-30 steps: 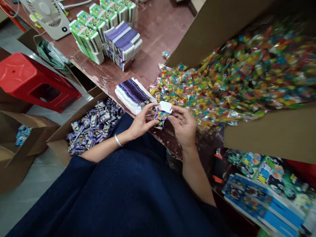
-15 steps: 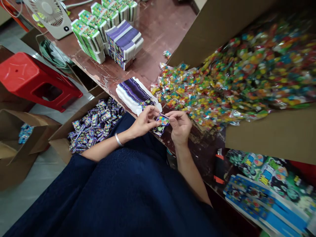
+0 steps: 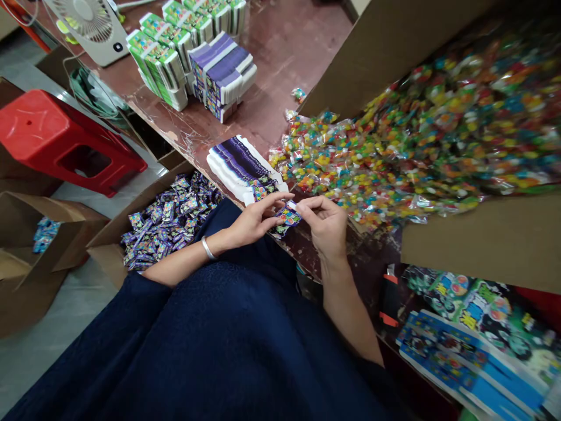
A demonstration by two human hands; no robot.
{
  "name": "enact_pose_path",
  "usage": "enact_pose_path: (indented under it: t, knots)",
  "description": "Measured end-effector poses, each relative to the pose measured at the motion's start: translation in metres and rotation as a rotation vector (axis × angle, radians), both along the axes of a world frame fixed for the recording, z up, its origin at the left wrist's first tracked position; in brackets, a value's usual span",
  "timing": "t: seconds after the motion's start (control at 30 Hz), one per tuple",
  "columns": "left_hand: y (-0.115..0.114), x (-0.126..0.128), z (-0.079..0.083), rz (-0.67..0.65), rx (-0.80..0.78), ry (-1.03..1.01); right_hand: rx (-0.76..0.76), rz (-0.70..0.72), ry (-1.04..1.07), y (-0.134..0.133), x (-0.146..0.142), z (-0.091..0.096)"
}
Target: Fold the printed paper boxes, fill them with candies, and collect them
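Note:
A small purple candy box point(image 3: 288, 217) with bright printing is between my two hands at the table's edge. My left hand point(image 3: 254, 223) grips its left side, thumb below and fingers along the top. My right hand point(image 3: 328, 225) pinches at the upper right end, where a bit of white shows; the fingertips partly hide that end. Just beyond my left hand, flat purple cartons point(image 3: 239, 161) lie fanned out on the table. To the right of them spreads a heap of clear-wrapped colourful candies point(image 3: 333, 164).
A cardboard box of filled purple packets point(image 3: 169, 219) stands low on the left. Banded stacks of purple cartons point(image 3: 223, 67) and green cartons point(image 3: 160, 64) stand at the back, near a fan point(image 3: 90, 26). A red stool point(image 3: 65, 140) is on the floor. Printed bags point(image 3: 477, 304) lie at lower right.
My right hand has shifted slightly right and its fingers have straightened toward the box's end. My left fingers have stretched out a little along the box.

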State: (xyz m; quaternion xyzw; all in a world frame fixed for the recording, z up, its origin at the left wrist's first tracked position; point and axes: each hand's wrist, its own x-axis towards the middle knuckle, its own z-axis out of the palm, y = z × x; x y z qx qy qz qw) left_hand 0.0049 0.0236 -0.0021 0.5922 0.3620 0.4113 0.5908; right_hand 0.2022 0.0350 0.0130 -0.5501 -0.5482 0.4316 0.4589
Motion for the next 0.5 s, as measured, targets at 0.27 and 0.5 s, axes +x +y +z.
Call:
enact_pose_path:
  t: [0.27,0.5]
  knots:
    - [0.003,-0.020,0.008,-0.027,-0.051,0.052,0.064,0.170,-0.044,-0.020,-0.004,-0.001]
    - [-0.024,-0.191,0.020,-0.087,-0.045,1.003,-0.156,-0.042,-0.091,-0.009,0.025,-0.042]
